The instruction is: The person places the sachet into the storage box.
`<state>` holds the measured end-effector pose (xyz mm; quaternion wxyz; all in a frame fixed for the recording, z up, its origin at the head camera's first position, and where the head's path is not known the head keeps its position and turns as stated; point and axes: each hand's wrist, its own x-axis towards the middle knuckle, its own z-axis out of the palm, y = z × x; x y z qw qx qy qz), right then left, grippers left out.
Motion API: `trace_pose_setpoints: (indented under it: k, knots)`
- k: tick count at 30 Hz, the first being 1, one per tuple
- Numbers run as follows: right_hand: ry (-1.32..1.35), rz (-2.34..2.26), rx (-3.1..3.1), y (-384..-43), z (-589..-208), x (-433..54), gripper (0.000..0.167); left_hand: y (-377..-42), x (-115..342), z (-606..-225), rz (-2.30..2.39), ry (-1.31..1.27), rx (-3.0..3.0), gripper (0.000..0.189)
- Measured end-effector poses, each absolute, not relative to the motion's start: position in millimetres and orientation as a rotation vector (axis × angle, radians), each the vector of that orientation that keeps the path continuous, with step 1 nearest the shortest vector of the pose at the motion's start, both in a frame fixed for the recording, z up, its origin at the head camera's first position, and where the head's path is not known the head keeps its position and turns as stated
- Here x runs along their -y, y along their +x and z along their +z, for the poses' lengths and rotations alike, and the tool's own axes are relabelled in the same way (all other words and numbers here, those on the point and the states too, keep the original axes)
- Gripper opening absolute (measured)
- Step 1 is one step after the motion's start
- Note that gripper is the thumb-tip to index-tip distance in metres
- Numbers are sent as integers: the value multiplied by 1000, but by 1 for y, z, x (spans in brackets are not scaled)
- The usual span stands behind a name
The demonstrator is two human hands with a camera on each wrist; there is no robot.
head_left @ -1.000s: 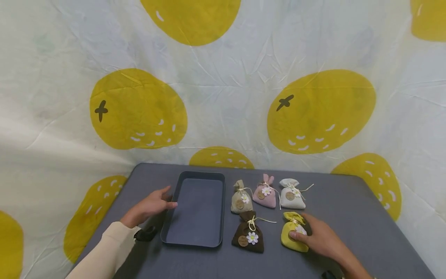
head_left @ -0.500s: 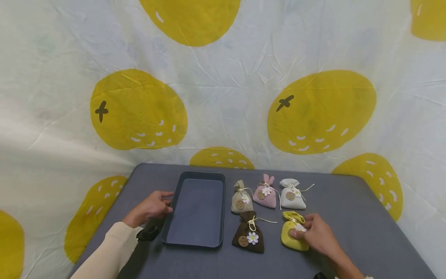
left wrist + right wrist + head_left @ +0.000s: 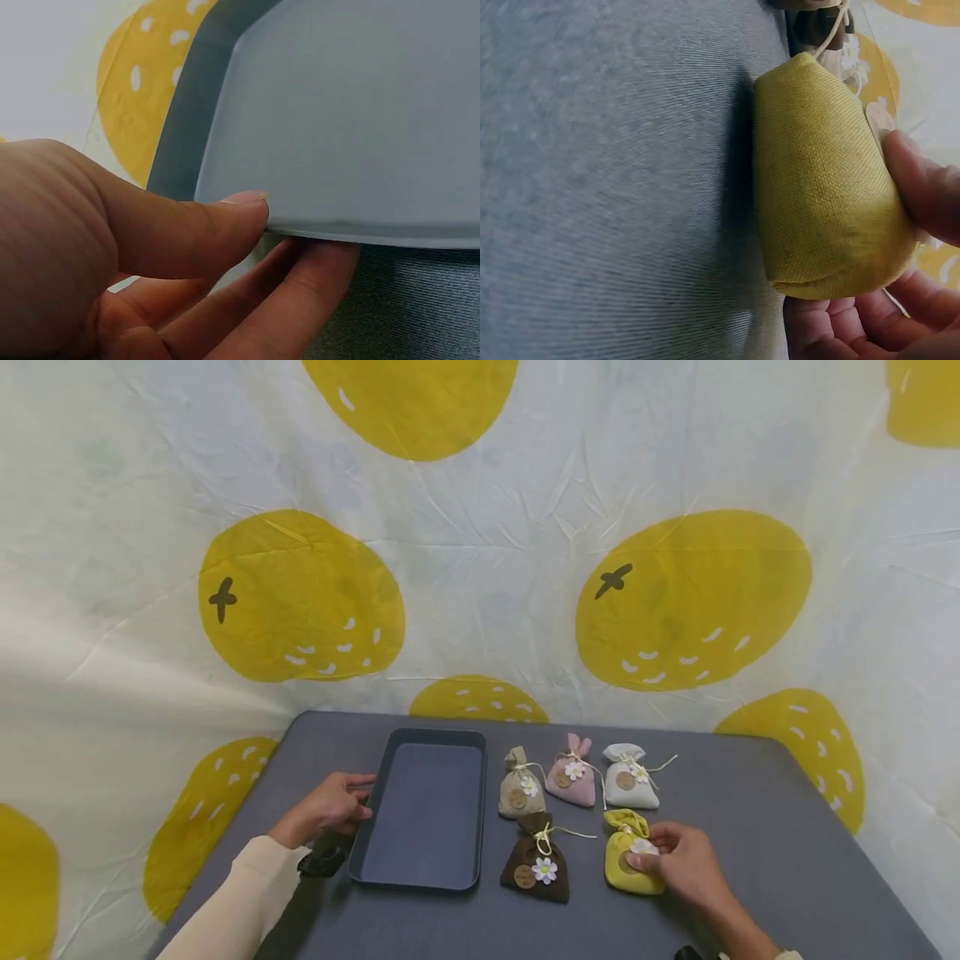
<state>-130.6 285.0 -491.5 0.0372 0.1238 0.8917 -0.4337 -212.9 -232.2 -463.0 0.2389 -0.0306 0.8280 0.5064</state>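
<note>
On the left, my left hand (image 3: 327, 807) pinches the near-left side of a dark grey rectangular tray (image 3: 481, 814). In the left wrist view the thumb lies at the rim and the fingers bend against the outside of the tray wall (image 3: 193, 112). A small yellow drawstring pouch (image 3: 621, 877) with a white flower and a round brown tag is in my right hand (image 3: 690, 864). The right wrist view shows the yellow pouch (image 3: 821, 187) between thumb and fingers, a shadow on the cloth beside it.
Left of the yellow pouch lies a brown pouch (image 3: 517, 864). Behind them are a beige pouch (image 3: 512, 789), a pink pouch (image 3: 573, 792) and a white pouch (image 3: 637, 795). Grey cloth covers the table (image 3: 750, 810); a fruit-print curtain (image 3: 495, 593) hangs behind it.
My left hand has gone from reaching over the tray's edge to pinching it. My right fingers have closed on the yellow pouch, which has shifted slightly upward in the head view.
</note>
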Motion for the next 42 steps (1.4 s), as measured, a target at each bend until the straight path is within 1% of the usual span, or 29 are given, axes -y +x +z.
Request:
trace_pose_setpoints:
  k: [5, 13, 17, 33, 42]
  knots:
    - [372, -1417, -2724, -130, -487, -284, 53, -212, 229, -462, 1358, -84, -2306, 73]
    - [340, -1412, -2774, -137, -468, -279, 62, -211, 229, -459, 1361, -97, -2305, 73]
    - [339, -1416, -2780, -142, -457, -274, 63, -212, 230, -459, 1357, -89, -2302, 74]
    - [216, -1500, -2821, -164, -428, -246, 60, -210, 235, -464, 1381, -110, -2304, 73]
    - [182, -1632, -2785, -180, -425, -228, 53, -212, 234, -465, 1392, -126, -2310, 71]
